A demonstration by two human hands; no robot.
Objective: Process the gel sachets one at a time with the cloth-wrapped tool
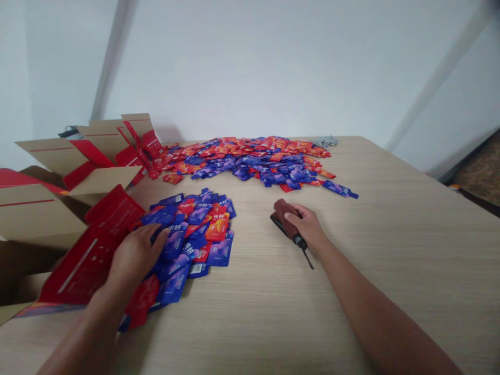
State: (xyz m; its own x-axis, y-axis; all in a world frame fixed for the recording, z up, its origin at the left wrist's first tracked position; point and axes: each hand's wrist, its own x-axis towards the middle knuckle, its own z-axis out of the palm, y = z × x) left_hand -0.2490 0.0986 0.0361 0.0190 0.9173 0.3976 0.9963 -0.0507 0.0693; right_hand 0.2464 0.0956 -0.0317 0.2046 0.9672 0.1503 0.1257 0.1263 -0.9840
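My right hand [310,226] is wrapped round a dark maroon folded umbrella [287,220] with a black handle end and a thin strap. The umbrella rests on or just over the middle of the table. At the left, my left hand [136,252] lies on the edge of a near pile of blue and red sachets [195,229]. Its thumb stands apart from the fingers, and the fingertips are partly hidden against the sachets. I see nothing plainly gripped in it.
Open cardboard boxes [42,208] with red flaps stand along the left side, close to my left hand. A long heap of red and blue sachets [250,161] runs along the table's back edge by the white wall. A grey cloth-like item [326,141] lies behind it.
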